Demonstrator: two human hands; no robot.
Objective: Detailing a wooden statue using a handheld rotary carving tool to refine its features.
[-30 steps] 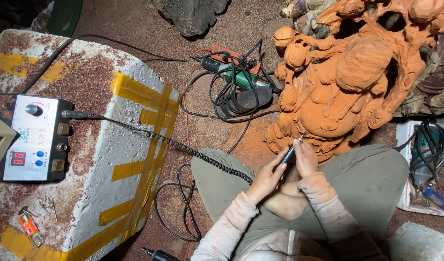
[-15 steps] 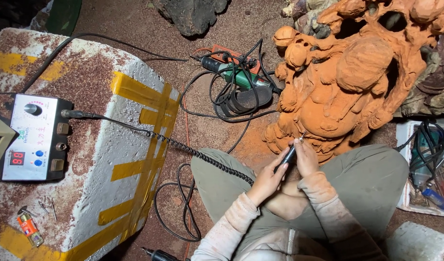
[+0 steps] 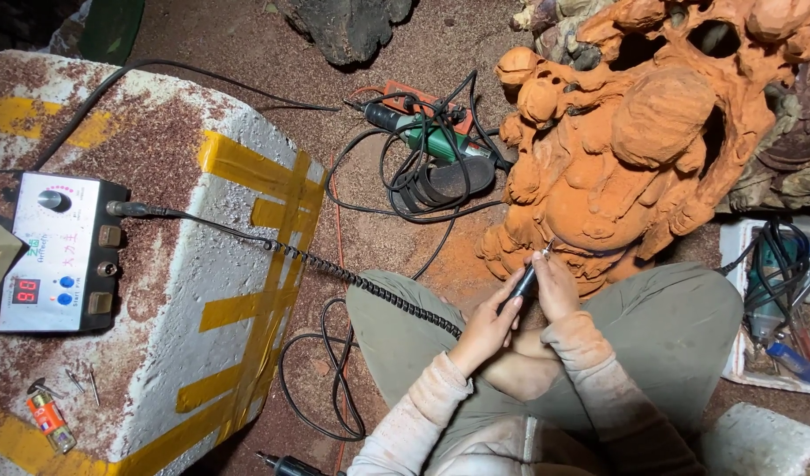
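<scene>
I sit on the dusty red floor (image 3: 246, 35) with my legs crossed, and both my hands are busy with one small tool. My left hand (image 3: 486, 328) is closed around the dark handpiece (image 3: 521, 289) of a rotary carving tool, gripping it like a pen. My right hand (image 3: 555, 284) is also closed on it near the front, just beside the tip, to keep it steady. The tip touches the lower edge of the orange wooden carving (image 3: 616, 150) (a round seated figure), which stands on the floor directly in front of my knees. From the handpiece a coiled black cable (image 3: 352, 273) goes left to the control box (image 3: 56, 251) with a red display. This box lies on a white foam block (image 3: 193, 291) with yellow tape. Behind the cable, a green power tool (image 3: 436, 141) lies on the floor among its cords.
</scene>
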